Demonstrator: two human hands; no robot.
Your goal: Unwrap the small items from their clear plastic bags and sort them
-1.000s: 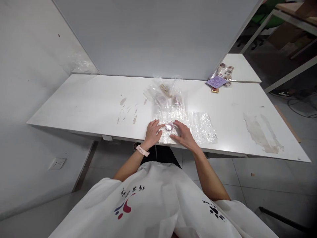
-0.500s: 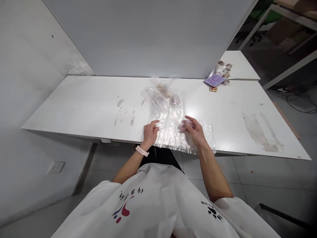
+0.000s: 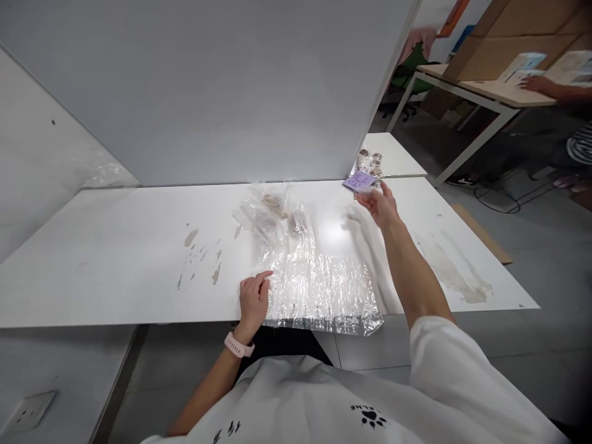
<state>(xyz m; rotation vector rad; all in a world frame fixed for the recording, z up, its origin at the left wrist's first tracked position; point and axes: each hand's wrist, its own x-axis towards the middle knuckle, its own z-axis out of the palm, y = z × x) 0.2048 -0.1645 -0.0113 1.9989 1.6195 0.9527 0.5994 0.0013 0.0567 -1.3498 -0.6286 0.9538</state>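
Note:
My left hand (image 3: pixel 254 298) rests at the near left edge of a sheet of clear plastic packaging (image 3: pixel 324 290). Its index finger is stretched out, the others loosely bent, and nothing shows in its grasp. At the far right, my right hand (image 3: pixel 380 206) reaches over the table with fingers pinched, beside a purple packet (image 3: pixel 359 180). Blur and a pale patch at the fingertips hide what it holds, if anything. Toward the back of the plastic lie a bag with gold-brown contents (image 3: pixel 274 205) and a small reddish item (image 3: pixel 298 223) under clear film.
Several small wrapped items (image 3: pixel 370 161) lie behind the purple packet. A grey panel (image 3: pixel 231 92) stands along the back of the white table (image 3: pixel 129 259). Beyond it, another person's hand (image 3: pixel 536 83) is at a desk (image 3: pixel 504 92) with a cardboard box (image 3: pixel 481 55).
My right hand has moved from the plastic sheet out to the purple packet at the back right. My left hand stays by the sheet's left edge. The view has turned right.

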